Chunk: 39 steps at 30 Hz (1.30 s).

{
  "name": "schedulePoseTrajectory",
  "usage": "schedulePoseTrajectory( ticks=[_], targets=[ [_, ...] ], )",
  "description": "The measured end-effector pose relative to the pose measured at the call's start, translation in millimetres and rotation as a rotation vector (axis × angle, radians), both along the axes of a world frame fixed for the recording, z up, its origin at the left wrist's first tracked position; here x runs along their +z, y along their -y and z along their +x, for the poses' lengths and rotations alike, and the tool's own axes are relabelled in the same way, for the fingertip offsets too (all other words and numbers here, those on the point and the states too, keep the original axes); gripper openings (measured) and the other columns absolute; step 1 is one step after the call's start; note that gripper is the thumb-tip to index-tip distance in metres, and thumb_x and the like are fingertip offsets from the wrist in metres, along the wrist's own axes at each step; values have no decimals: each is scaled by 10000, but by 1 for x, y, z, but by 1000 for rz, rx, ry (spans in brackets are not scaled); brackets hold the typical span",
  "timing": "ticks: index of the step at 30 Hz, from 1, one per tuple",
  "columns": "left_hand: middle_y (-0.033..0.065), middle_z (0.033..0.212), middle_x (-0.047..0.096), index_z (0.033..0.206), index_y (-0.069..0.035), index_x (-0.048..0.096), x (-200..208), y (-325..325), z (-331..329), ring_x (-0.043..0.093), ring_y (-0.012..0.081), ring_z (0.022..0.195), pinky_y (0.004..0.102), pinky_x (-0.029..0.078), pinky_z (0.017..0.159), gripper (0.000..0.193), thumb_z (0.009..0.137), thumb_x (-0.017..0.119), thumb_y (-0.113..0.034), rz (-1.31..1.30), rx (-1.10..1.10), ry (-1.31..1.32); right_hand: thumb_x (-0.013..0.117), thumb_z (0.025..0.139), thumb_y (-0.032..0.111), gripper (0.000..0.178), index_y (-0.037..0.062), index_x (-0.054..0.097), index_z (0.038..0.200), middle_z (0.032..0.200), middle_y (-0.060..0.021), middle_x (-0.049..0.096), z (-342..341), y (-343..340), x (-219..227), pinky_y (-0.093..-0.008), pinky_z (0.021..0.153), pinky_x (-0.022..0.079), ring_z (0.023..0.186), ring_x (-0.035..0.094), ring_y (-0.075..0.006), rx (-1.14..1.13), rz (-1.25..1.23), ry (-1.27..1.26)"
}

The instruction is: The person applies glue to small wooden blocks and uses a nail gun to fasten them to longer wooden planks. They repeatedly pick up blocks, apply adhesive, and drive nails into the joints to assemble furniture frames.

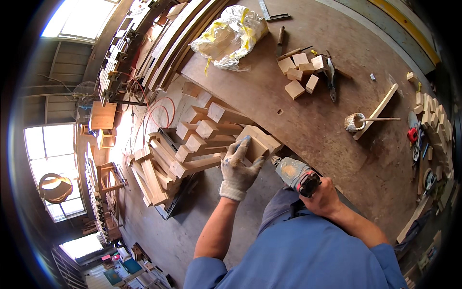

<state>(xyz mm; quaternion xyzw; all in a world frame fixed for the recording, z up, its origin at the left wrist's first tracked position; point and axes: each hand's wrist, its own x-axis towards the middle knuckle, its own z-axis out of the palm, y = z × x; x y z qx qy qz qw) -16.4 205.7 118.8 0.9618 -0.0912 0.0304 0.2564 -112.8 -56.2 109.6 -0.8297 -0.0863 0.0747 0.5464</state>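
Observation:
My left hand (pixel 238 168), in a whitish, worn work glove, lies over the end of a pale wooden piece (pixel 262 139) at the table's edge, its fingers and thumb gripping it. My bare right hand (pixel 323 198) is wrapped round a grey-and-red power drill (pixel 294 174). The drill's front end points left, close to the wooden piece; whether it touches cannot be made out. Left of the gloved hand, several squared wooden legs (pixel 207 129) stick out in a stack. Below them, more pale wooden lengths (pixel 156 176) are piled on a dark stand.
On the brown table (pixel 337 130) lie small wooden blocks (pixel 294 89), pliers (pixel 331 81), a crumpled plastic bag (pixel 230 38) and a metal square (pixel 272 14). A glue-smeared pot (pixel 354 122) with a stick stands beside a wooden strip (pixel 380 108). Stacked blocks (pixel 433 115) line the far right.

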Motion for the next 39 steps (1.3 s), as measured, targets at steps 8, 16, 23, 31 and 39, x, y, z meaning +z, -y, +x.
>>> schedulePoseTrajectory(
  ticks=[8, 16, 23, 31, 39],
  targets=[
    [177, 1311, 695, 1426, -8, 646, -3, -10, -2, 680, 314, 1239, 412, 548, 1060, 703, 794, 902, -182, -160, -7, -49, 722, 867, 109, 237, 16, 648, 1072, 915, -188, 699, -5, 6, 1, -481, 698, 598, 810, 719, -445, 37, -18, 28],
    [183, 1363, 695, 1364, -6, 690, -18, -39, -1, 627, 311, 1339, 412, 499, 1116, 455, 936, 783, -129, -244, 68, -72, 724, 869, 98, 247, 29, 671, 1100, 979, -184, 695, -8, 2, 2, -480, 705, 604, 823, 724, -436, 67, -15, 35],
    [165, 1410, 657, 1301, 41, 720, -43, -37, -7, 586, 278, 1389, 374, 488, 1139, 354, 975, 751, -91, -350, 133, -78, 724, 866, 84, 252, 27, 667, 1104, 983, -179, 699, -5, -3, 5, -467, 704, 607, 823, 732, -421, 117, -35, 74],
    [104, 1286, 716, 1309, 31, 722, -53, -38, -10, 655, 214, 1257, 337, 517, 1086, 313, 1029, 705, -106, -565, 236, -33, 725, 857, 92, 263, 21, 656, 1101, 948, -179, 703, -4, -11, -3, -471, 701, 602, 810, 728, -429, 97, -4, 37],
    [75, 1218, 753, 1338, 4, 720, -100, -72, -39, 672, 121, 1118, 266, 528, 988, 306, 1083, 644, -147, -796, 711, -134, 742, 860, 113, 262, 19, 658, 1090, 920, -192, 710, -8, -7, -2, -473, 697, 606, 819, 724, -444, 94, -40, -35]
  ],
)
